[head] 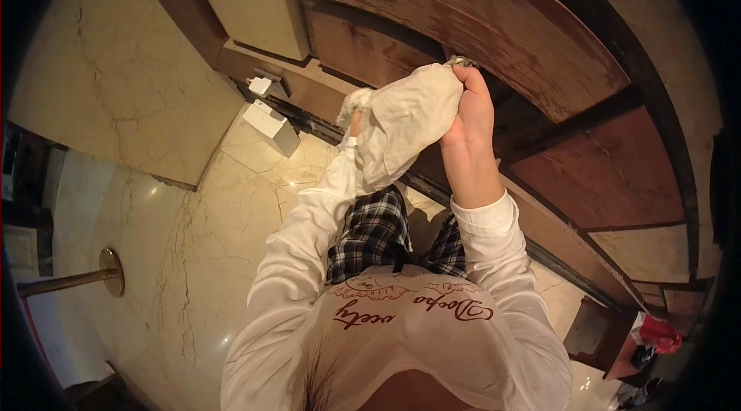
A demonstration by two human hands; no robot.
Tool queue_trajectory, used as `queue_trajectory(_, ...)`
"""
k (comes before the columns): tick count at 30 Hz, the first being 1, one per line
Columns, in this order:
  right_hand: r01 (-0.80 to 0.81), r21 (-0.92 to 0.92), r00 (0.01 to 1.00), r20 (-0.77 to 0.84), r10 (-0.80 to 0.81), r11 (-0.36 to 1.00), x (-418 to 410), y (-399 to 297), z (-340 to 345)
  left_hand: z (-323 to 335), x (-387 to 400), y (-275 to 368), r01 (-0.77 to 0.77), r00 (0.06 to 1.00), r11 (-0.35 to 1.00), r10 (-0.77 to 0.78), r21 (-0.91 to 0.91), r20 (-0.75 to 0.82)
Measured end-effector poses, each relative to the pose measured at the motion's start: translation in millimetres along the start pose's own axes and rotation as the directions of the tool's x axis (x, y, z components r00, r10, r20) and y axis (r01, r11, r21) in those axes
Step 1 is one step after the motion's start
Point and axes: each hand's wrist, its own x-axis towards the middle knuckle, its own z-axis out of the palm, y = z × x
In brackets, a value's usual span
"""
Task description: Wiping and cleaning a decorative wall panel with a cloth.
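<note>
A cream-white cloth (405, 121) is stretched between my two hands, in front of a curved wood-panelled counter (567, 35). My right hand (474, 104) grips its right edge, with the thumb on top. A small bunched bit of cloth sticks out beyond that thumb. My left hand (355, 123) is mostly hidden under the cloth's left end, where the cloth is bunched around it; only a strip of skin shows above the white cuff. The lower part of the cloth hangs in loose folds over my plaid trousers (373, 226).
A white box (271, 126) stands near the counter's base, below a smaller white fixture (260, 85). Cream marble floor (231, 226) runs to the left, with a metal post on a round base (112, 272). A red bag (659, 334) lies at the lower right.
</note>
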Motion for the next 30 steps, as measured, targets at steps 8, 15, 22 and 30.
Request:
queue_trajectory(8, 0.174, -0.131, 0.972, -0.133, -0.191, 0.976, -14, 8, 37, 8, 0, -7, 0.092, 0.994, 0.963, -0.102, -0.254, -0.027)
queue_trajectory(15, 0.206, -0.306, 0.978, 0.098, -0.184, 0.929, -15, 0, 22, 8, -13, 12, 0.135, 0.988, 0.879, -0.155, -0.457, -0.006)
queue_trajectory(22, 0.083, -0.373, 0.941, 0.335, 0.051, 0.924, -37, -13, -10, -56, 0, 28, 0.148, 0.969, 0.76, 0.015, -0.632, 0.245)
queue_trajectory(30, 0.031, -0.532, 0.88, 0.416, 0.23, 0.846, -54, 6, -34, -146, 3, 97, 0.326, 0.933, 0.044, 0.143, -0.944, 0.329)
